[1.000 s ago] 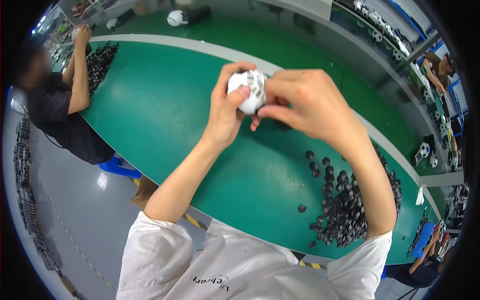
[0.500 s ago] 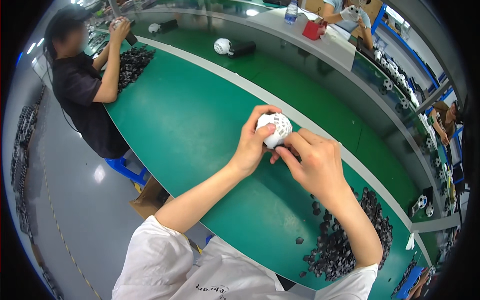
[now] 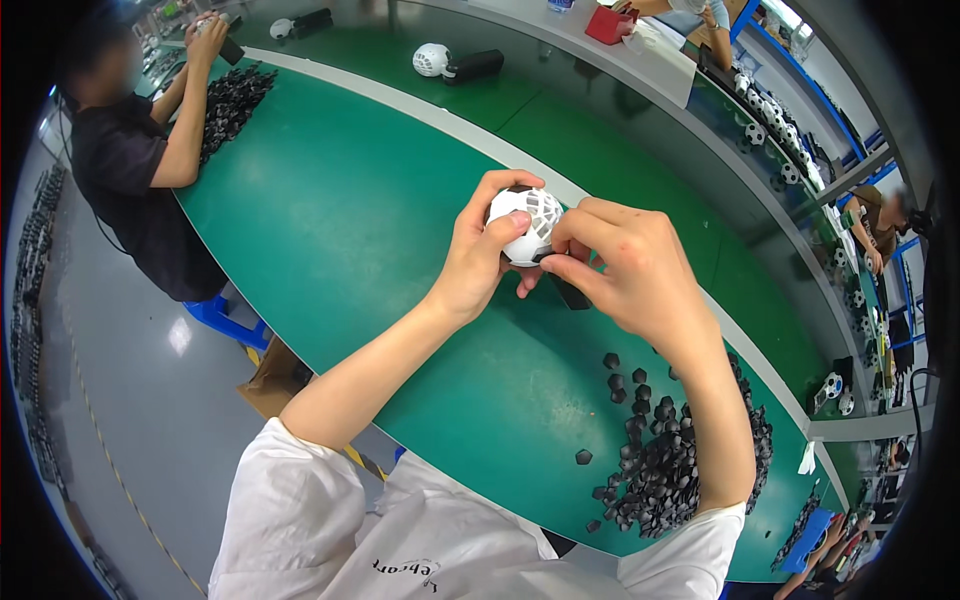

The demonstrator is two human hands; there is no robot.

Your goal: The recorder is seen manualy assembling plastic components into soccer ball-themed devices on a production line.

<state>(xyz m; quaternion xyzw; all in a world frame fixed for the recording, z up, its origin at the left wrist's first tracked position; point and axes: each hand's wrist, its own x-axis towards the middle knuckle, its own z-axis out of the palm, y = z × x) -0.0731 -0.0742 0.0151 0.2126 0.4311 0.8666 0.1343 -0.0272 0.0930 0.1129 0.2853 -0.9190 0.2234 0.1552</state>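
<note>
My left hand is wrapped round a white soccer-ball-shaped casing with a slotted grille on its upper right side. Its thumb lies across the front of the ball, with other fingers behind and below. My right hand pinches thumb and forefinger together against the ball's lower right edge. A small dark patch shows on the ball at those fingertips; whatever they hold is mostly hidden. Below the ball, a black bar-shaped part shows partly between the hands. Under my right forearm lies a pile of black pentagon pieces, several scattered loose beside it.
The green table curves away leftward, where a co-worker handles a similar ball beside another black pile. Beyond the pale rim, a white ball with a black bar lies on a green belt. A cardboard box stands below the table edge.
The view has shifted, so the scene sits further left and higher. The ball is turned slightly, and more of the black bar under it shows. Both hands stay on the ball.
</note>
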